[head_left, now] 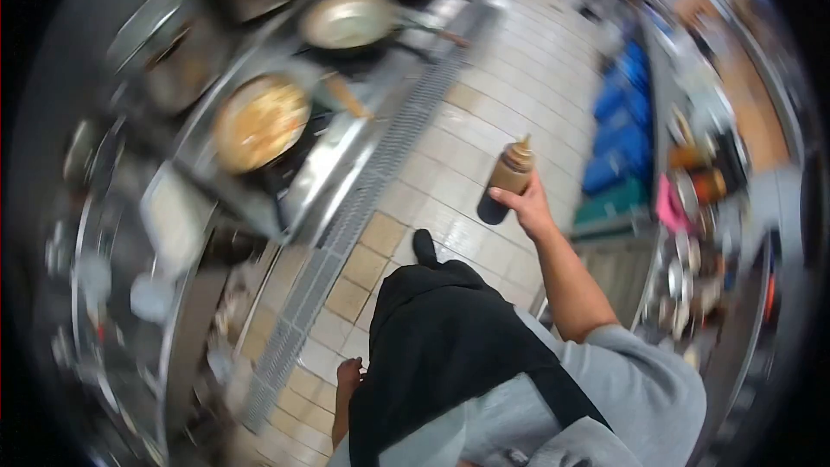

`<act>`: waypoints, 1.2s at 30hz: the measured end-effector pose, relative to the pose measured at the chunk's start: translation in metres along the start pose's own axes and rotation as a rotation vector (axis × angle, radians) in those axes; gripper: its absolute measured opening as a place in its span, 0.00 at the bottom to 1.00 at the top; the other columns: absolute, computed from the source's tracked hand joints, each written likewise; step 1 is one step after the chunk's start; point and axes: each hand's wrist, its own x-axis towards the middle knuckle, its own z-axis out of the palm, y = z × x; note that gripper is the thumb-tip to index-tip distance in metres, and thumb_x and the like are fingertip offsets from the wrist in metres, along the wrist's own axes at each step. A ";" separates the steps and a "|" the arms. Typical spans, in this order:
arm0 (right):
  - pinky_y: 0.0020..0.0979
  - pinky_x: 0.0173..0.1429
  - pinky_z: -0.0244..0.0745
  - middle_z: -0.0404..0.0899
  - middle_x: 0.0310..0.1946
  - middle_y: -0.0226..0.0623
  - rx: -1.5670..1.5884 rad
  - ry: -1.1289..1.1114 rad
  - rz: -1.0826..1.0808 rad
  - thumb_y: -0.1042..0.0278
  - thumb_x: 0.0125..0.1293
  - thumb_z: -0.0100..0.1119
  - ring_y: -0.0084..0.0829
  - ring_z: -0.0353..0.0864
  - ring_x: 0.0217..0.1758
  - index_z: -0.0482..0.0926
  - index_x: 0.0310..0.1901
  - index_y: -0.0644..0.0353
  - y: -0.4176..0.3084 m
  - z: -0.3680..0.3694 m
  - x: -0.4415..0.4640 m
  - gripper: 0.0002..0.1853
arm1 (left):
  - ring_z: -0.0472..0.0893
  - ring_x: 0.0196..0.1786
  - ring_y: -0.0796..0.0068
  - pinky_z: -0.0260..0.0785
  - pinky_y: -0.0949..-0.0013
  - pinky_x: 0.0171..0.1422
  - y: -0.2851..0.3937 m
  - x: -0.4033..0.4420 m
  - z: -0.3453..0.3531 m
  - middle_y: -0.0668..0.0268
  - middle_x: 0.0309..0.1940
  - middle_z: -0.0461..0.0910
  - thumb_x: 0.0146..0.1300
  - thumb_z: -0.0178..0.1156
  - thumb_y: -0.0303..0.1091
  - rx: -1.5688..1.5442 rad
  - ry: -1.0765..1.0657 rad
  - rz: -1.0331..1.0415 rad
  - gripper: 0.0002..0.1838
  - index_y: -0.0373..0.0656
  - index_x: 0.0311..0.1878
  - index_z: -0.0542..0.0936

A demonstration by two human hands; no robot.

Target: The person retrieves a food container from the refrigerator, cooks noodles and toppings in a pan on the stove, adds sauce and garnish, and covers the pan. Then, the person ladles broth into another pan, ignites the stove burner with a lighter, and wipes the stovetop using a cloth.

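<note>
My right hand [534, 210] is wrapped around a squeeze bottle [512, 175], held out over the tiled floor. The bottle leans slightly, its tan nozzle pointing up; the lower part is dark and the upper part brownish. Low at my side hangs my left hand [349, 374], next to my black apron [450, 337]. It shows small and its fingers are partly hidden, so I cannot tell their state.
To the left, a pan [262, 123] with orange-yellow food and a pale pan [350, 19] stand on the stove, handles toward the aisle. A floor grate [380, 169] runs alongside. On the right are blue bags or bins [624, 117] and a cluttered counter [748, 91].
</note>
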 end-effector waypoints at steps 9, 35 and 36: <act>0.35 0.61 0.71 0.77 0.50 0.36 -0.097 0.871 -0.222 0.67 0.47 0.77 0.30 0.77 0.54 0.67 0.56 0.61 -0.013 -0.212 -0.131 0.35 | 0.78 0.30 0.67 0.73 0.64 0.27 0.107 0.092 -0.062 0.65 0.33 0.74 0.66 0.54 0.38 -0.164 0.093 -0.104 0.11 0.43 0.46 0.74; 0.39 0.59 0.73 0.79 0.51 0.44 -0.855 1.552 -0.007 0.67 0.44 0.76 0.44 0.79 0.56 0.66 0.59 0.56 -0.033 -0.663 -0.283 0.39 | 0.80 0.31 0.69 0.69 0.66 0.30 0.357 0.085 0.238 0.66 0.40 0.79 0.66 0.59 0.42 0.327 -0.304 0.095 0.18 0.49 0.56 0.70; 0.39 0.59 0.72 0.79 0.52 0.45 -0.835 1.551 0.048 0.67 0.44 0.76 0.44 0.79 0.56 0.66 0.59 0.56 -0.035 -0.664 -0.283 0.39 | 0.80 0.32 0.67 0.70 0.64 0.33 0.361 0.086 0.236 0.65 0.40 0.80 0.66 0.59 0.42 0.416 -0.299 0.085 0.18 0.48 0.56 0.74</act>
